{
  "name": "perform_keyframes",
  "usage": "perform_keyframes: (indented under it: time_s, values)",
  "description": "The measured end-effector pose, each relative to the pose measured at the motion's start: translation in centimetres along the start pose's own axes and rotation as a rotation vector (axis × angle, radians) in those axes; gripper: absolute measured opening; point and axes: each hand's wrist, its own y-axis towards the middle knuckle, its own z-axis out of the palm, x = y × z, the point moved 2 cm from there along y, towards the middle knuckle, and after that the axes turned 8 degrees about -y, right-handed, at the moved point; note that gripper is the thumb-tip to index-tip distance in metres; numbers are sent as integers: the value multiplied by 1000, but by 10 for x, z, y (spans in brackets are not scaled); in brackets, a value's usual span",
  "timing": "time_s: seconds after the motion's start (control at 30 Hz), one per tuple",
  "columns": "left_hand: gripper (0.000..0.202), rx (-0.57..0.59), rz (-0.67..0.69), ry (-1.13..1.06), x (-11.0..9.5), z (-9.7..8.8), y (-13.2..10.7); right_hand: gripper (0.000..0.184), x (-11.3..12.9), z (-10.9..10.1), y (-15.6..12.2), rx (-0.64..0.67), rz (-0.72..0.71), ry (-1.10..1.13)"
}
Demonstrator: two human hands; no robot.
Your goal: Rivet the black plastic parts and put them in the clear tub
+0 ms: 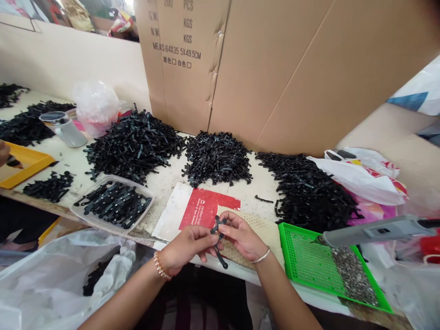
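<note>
Near the table's front edge, my left hand (187,247) pinches small black plastic arms (220,257) with rounded ends between thumb and fingers. My right hand (243,237) closes on the upper part of the same black pieces. They look like two narrow strips crossed over each other, though my fingers cover where they meet. Under and behind my hands lie a red and white printed sheet (202,206) and a beige mesh mat (264,229). One loose black strip (264,199) rests beyond the mat.
Piles of black strips (218,158) line the back, before a large cardboard box (275,68). A clear tray (149,206) of strips stands left. At right, a grey electric screwdriver (371,231) extends over a green tray (287,252) of small screws. Another person's hand (4,152) shows far left.
</note>
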Motion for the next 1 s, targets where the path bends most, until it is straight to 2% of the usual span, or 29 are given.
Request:
perform_keyframes:
  time_s: [0.13,0.37,0.43,0.53,0.6,0.67,0.73,0.9,1.0]
  values:
    - [48,1,-9,0,0,2,0,32,-2,-2,-3,4,-5,-22]
    - [42,-74,-22,-113,4,2,2,36,-4,3,0,-105,-36,-8]
    - [41,-152,-26,-172,6,1,4,37,-4,4,1,-180,-82,-15]
    - [46,-350,26,-275,8,-2,4,33,-3,6,-1,-313,-159,-96]
    - [59,-452,101,-335,9,-3,5,31,-5,11,-3,-335,-193,-171]
    - [67,-501,154,-385,10,-4,6,31,-10,18,-6,-306,-203,-213]
    - [64,-495,132,-423,12,-4,8,32,-17,24,-10,-294,-193,-204]
    - [39,-284,-14,-438,16,2,8,35,-36,27,-21,-375,-207,-122]
    - [35,-243,-24,-405,18,7,5,37,-44,22,-26,-411,-257,-167]
